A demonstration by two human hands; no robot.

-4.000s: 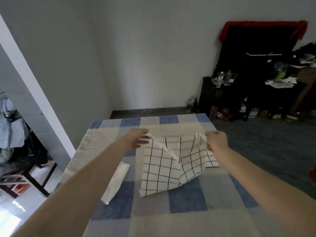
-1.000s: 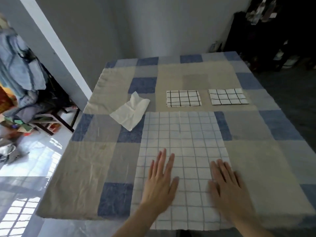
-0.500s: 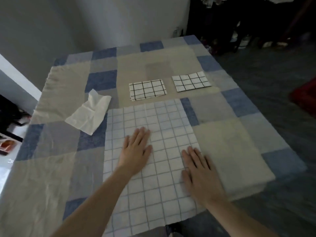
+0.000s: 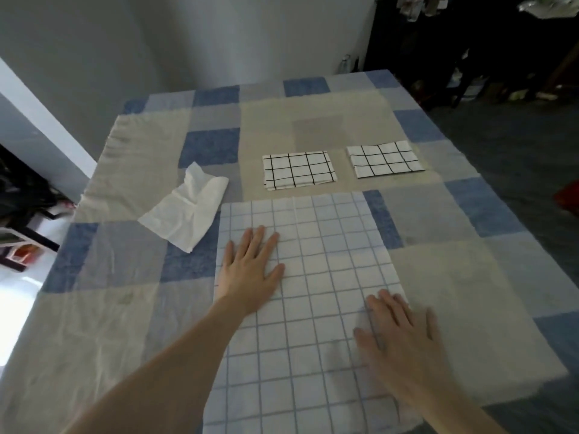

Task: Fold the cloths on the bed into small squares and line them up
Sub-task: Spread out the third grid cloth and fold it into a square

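Two flat, open hands, left (image 4: pixel 250 270) and right (image 4: pixel 404 336), have slid apart across the spread blue-checked white cloth (image 4: pixel 313 308) at lower centre; smoothed, it seems ready for folding.

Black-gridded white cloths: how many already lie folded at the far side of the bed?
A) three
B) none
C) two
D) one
C: two folded black-gridded white cloths lie side by side beyond the spread blue-gridded white cloth, one on the left and one on the right.
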